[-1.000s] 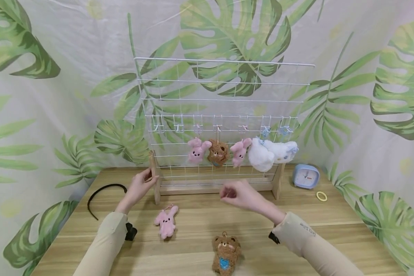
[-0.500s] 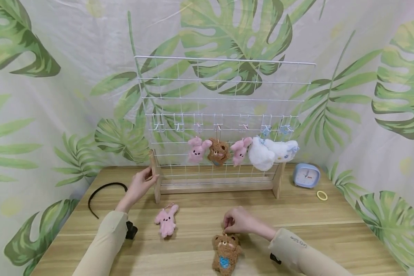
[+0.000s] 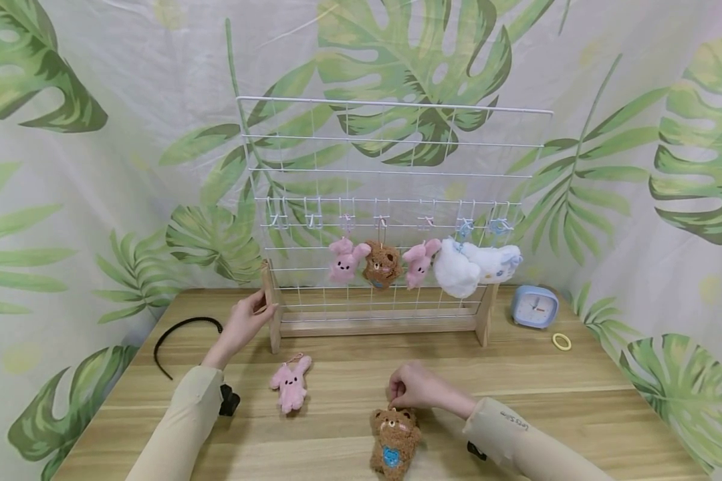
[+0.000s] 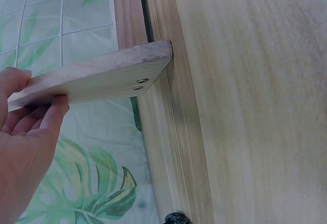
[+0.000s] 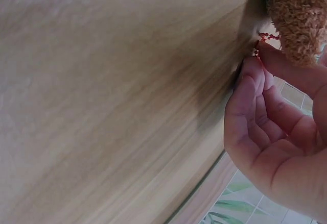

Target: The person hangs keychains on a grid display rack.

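Observation:
My right hand (image 3: 424,389) pinches the beaded chain loop (image 5: 257,50) on top of a brown teddy bear keychain (image 3: 395,437). The bear, with a blue patch on its belly, lies face up near the table's front. At the rack's left end, my left hand (image 3: 245,325) grips the wooden side post (image 4: 117,73) between thumb and fingers. A pink bunny keychain (image 3: 291,385) lies on the table between the hands. On the white wire rack (image 3: 391,172) hang two pink bunnies (image 3: 344,260), a brown bear (image 3: 382,265) and white plush toys (image 3: 457,270).
Two hooks (image 3: 277,220) at the rack's left carry no toy. A black headband (image 3: 171,334) lies at the table's left. To the right stand a blue alarm clock (image 3: 534,307) and a yellow ring (image 3: 561,342). Leaf-patterned cloth (image 3: 126,167) hangs behind.
My right hand has come down from in front of the rack to the bear on the table and taken hold of its chain loop. The left hand has stayed on the post.

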{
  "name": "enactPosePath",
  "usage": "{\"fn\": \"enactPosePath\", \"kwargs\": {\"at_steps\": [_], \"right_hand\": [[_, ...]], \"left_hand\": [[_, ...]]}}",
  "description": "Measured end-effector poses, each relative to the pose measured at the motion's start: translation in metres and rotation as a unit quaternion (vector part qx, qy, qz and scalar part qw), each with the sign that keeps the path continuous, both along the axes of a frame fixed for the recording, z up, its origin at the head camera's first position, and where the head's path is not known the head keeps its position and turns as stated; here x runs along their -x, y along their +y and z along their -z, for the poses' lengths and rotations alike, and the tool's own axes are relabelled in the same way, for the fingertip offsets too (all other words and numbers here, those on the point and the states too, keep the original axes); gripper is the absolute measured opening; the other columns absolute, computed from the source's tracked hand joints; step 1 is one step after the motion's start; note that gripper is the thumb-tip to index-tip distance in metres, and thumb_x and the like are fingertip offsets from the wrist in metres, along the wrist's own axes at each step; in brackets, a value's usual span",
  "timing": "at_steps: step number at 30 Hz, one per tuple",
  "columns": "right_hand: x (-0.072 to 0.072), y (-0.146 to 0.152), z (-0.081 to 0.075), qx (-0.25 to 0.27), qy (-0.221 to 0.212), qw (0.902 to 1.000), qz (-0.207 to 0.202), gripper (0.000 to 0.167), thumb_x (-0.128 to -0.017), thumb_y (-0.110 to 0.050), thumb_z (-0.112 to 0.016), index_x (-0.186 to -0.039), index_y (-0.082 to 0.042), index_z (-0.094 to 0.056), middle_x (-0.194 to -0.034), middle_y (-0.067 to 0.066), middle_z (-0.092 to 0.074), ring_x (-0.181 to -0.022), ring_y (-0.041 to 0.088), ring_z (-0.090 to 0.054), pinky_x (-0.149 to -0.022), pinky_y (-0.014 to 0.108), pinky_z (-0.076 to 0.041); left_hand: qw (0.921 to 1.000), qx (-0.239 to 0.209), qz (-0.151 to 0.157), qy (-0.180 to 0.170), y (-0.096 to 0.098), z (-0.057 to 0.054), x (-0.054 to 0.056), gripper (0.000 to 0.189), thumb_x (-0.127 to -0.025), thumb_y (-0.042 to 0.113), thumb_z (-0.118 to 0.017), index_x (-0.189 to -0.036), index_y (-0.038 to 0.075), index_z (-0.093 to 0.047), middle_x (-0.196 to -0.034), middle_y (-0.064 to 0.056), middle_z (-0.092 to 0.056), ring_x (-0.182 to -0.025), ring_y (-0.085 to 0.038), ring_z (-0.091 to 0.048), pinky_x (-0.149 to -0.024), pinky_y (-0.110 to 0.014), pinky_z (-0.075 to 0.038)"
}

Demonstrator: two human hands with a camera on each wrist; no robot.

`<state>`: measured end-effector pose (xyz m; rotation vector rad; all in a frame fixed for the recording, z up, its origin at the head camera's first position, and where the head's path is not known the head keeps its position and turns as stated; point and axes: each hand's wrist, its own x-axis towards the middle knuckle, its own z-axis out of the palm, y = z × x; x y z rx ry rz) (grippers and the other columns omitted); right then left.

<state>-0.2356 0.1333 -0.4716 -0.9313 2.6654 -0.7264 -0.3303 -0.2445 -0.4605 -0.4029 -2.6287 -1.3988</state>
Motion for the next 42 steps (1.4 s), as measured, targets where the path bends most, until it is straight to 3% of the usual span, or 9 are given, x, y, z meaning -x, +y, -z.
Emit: {"fn": "enactPosePath", "kwargs": {"at_steps": [9,13,21,32,42], "right_hand": [[0.001,0.003,-0.004,0.013,-0.024,0.9996,-0.006,0.01,-0.082,-0.002,-0.074,-0.076,-0.007,-0.068,-0.071,-0.001,-0.066,-0.061,-0.005,-0.048,-0.057,0.011,-0.048],[0.002,0.005,-0.01,0.033,-0.009,0.9994,-0.006,0.013,-0.084,-0.001,-0.072,-0.079,-0.008,-0.063,-0.074,-0.001,-0.065,-0.066,-0.005,-0.05,-0.06,0.012,-0.049],[-0.003,0.008,-0.038,0.057,0.029,0.9978,-0.018,0.013,-0.086,-0.001,-0.07,-0.079,-0.009,-0.062,-0.072,0.0,-0.069,-0.064,-0.006,-0.054,-0.059,0.012,-0.048],[-0.013,0.007,-0.066,0.097,0.053,0.993,-0.041,0.011,-0.087,0.0,-0.068,-0.082,-0.008,-0.062,-0.075,0.003,-0.072,-0.068,-0.003,-0.063,-0.062,0.011,-0.054],[-0.004,-0.003,-0.106,0.107,0.102,0.9881,-0.042,0.01,-0.088,-0.002,-0.069,-0.084,-0.009,-0.064,-0.075,0.001,-0.07,-0.064,-0.005,-0.056,-0.058,0.013,-0.053]], "left_hand": [[1.0,0.004,-0.002,0.002,0.0,0.001,0.001,0.057,-0.103,0.021,-0.054,-0.148,-0.009,-0.036,-0.14,-0.032,-0.052,-0.132,-0.044,-0.052,-0.106,-0.051,-0.048],[1.0,0.007,-0.001,-0.002,-0.001,0.001,0.001,0.058,-0.103,0.021,-0.054,-0.149,-0.009,-0.035,-0.141,-0.032,-0.052,-0.132,-0.044,-0.051,-0.107,-0.051,-0.048],[0.9999,0.005,0.0,-0.014,-0.001,0.0,0.0,0.058,-0.104,0.02,-0.053,-0.15,-0.008,-0.033,-0.144,-0.032,-0.049,-0.135,-0.045,-0.048,-0.108,-0.053,-0.047],[1.0,0.004,0.001,-0.003,-0.001,-0.002,-0.001,0.059,-0.103,0.022,-0.054,-0.149,-0.009,-0.035,-0.142,-0.033,-0.05,-0.133,-0.045,-0.049,-0.107,-0.052,-0.047],[1.0,0.008,0.0,-0.005,-0.001,-0.002,-0.001,0.059,-0.104,0.023,-0.053,-0.149,-0.009,-0.034,-0.142,-0.033,-0.05,-0.133,-0.045,-0.049,-0.107,-0.052,-0.048]]}}
